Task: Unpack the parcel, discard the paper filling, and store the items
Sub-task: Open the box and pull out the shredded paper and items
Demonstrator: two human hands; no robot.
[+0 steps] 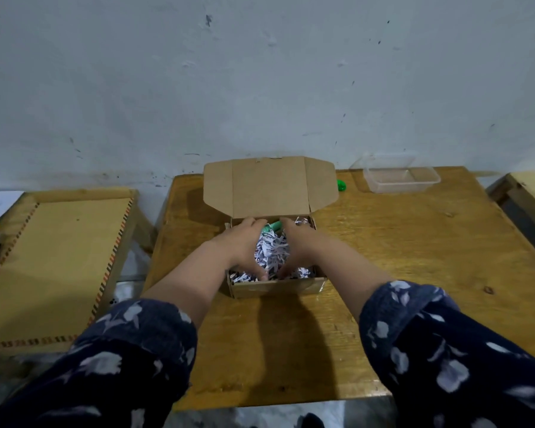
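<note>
An open cardboard parcel box (275, 288) stands in the middle of a wooden table, its lid (269, 186) folded up at the back. White shredded paper filling (272, 250) fills the box. A green item (274, 225) pokes out of the paper near the back wall. My left hand (244, 242) and my right hand (297, 245) are both inside the box, cupped around a heap of the shredded paper from either side, thumbs down near the front wall.
A clear plastic container (402, 176) sits at the table's back right, a small green object (341, 184) beside the box lid. A second wooden table (53, 261) stands to the left, another table's corner (531, 193) at the right. A grey wall rises behind.
</note>
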